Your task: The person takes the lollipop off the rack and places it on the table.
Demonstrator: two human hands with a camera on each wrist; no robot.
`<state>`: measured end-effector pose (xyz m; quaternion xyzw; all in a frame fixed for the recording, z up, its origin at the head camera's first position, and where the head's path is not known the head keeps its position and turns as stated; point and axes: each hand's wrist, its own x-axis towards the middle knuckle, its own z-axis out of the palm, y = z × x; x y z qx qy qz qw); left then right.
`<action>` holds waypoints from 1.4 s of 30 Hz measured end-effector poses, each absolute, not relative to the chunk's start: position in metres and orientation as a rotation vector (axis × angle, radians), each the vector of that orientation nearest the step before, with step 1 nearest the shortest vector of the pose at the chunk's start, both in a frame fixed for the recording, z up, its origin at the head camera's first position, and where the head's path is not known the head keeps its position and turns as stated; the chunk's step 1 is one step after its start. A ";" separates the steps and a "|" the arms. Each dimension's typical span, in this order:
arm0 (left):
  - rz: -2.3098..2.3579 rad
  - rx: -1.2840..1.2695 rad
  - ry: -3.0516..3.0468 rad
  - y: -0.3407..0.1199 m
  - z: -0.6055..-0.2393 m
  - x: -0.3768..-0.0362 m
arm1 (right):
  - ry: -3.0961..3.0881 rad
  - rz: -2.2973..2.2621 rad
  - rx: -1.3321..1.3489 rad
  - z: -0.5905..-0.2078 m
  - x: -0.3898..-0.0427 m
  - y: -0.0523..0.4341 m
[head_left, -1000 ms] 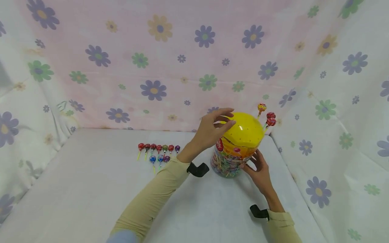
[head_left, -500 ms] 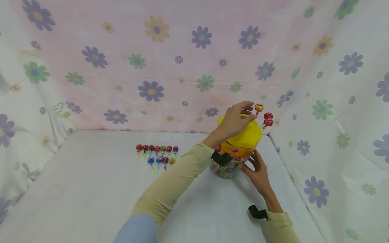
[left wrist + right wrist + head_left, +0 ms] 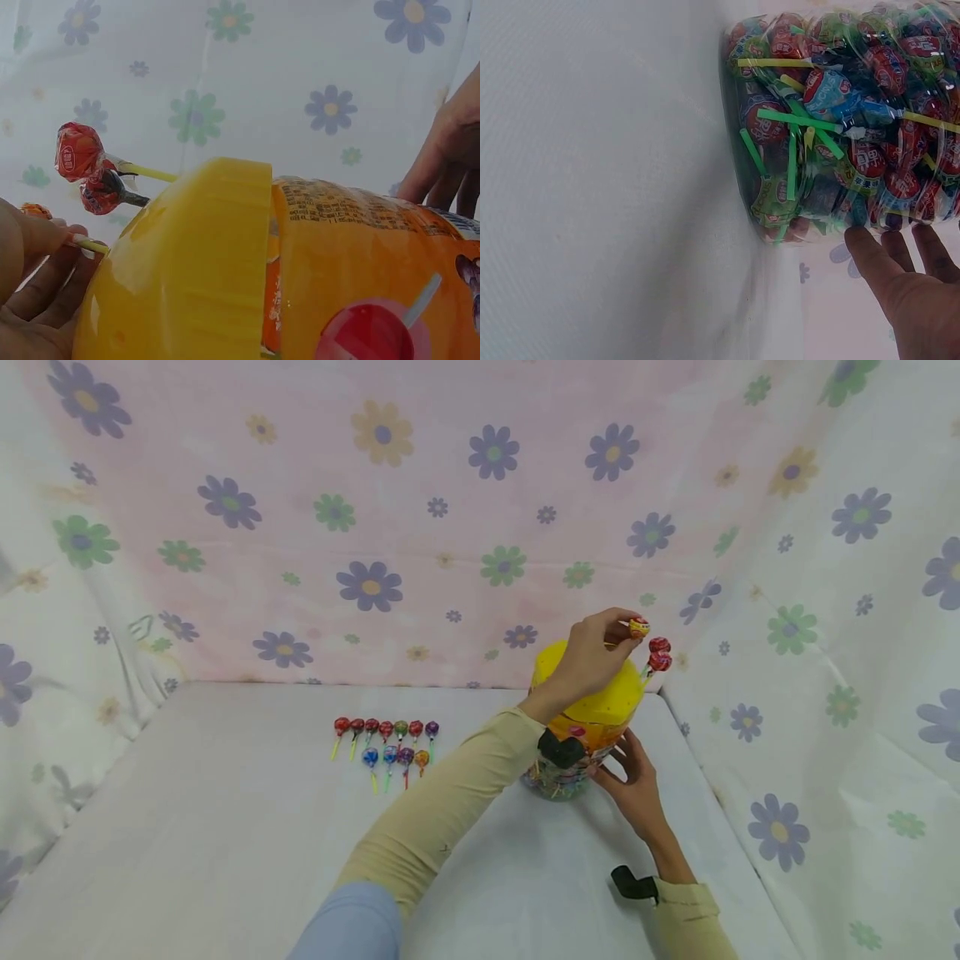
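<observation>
A person in cream sleeves is working at a white-covered table [image 3: 187, 827], the right hand [image 3: 633, 777] lying nearest the camera with its fingers straight, bracing the near side of a clear plastic jar [image 3: 573, 752] packed with wrapped lollipops. The jar is standing at the right of the table, near the flowered cloth wall [image 3: 825, 610], and under its yellow domed lid [image 3: 600, 689] it is looking full and so probably heavy and steady, its smooth wall likely slippery, which would make the flat steadying palm a sensible hold. Above it, the left hand [image 3: 592, 652] is pinching an orange-wrapped lollipop [image 3: 639, 627] at the far side of the lid; the wrist view is showing the fingers [image 3: 45, 247] closing on its thin yellow stick [image 3: 91, 244]. Such a sweet is probably light, the stick stiff but slender, the wrapper crinkly; the stick close under the head seems the surest place to grip. Two red-wrapped lollipops [image 3: 659, 653] are sticking out of the lid just beside it. Farther left, two short rows of loose lollipops [image 3: 386, 739] are lying on the table.
</observation>
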<state>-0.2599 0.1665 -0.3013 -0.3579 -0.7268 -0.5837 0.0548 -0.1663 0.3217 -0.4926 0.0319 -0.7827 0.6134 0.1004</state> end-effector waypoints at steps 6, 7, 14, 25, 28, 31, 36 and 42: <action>-1.884 -1.014 -2.029 0.165 -0.299 -0.259 | -2.311 1.815 0.089 -0.492 -0.166 0.319; -1.900 -1.010 -2.005 0.163 -0.299 -0.258 | -2.309 1.816 0.087 -0.492 -0.166 0.319; -2.017 -1.007 -1.930 0.138 -0.304 -0.246 | -2.308 1.823 0.079 -0.491 -0.167 0.316; -2.061 -0.977 -1.915 0.087 -0.331 -0.232 | -2.316 1.796 0.071 -0.489 -0.167 0.318; -2.078 -0.956 -1.896 0.075 -0.339 -0.230 | -2.318 1.782 0.080 -0.490 -0.167 0.318; -2.079 -0.932 -1.883 0.064 -0.349 -0.231 | -2.319 1.761 0.098 -0.492 -0.168 0.319; -2.091 -0.859 -1.911 0.044 -0.367 -0.230 | -2.319 1.748 0.114 -0.495 -0.168 0.320; -2.147 -0.719 -1.964 0.009 -0.394 -0.227 | -2.324 1.759 0.094 -0.495 -0.166 0.319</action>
